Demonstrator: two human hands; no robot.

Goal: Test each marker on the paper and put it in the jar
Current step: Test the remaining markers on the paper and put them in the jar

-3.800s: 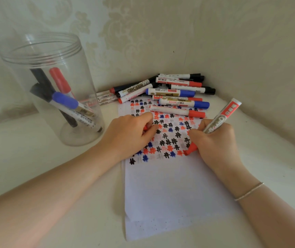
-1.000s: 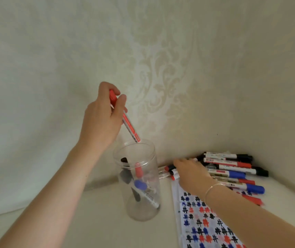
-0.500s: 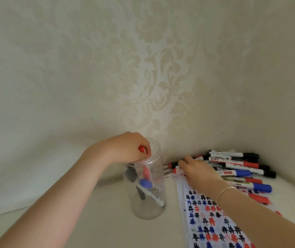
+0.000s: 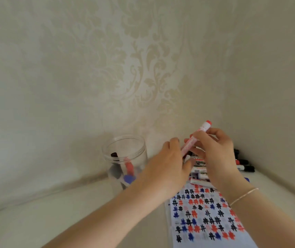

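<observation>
Your right hand (image 4: 212, 151) grips a red marker (image 4: 195, 138) tilted above the marker pile (image 4: 243, 166); your left hand (image 4: 168, 167) pinches its lower end; the jar (image 4: 125, 161) stands left of the paper (image 4: 207, 219).

A home, by the look: cream damask wallpaper (image 4: 143, 72) meets in a room corner at 1 o'clock, above a plain white table (image 4: 35, 221) holding markers (image 4: 245, 168), a jar (image 4: 125, 158) and paper (image 4: 205, 221).
</observation>
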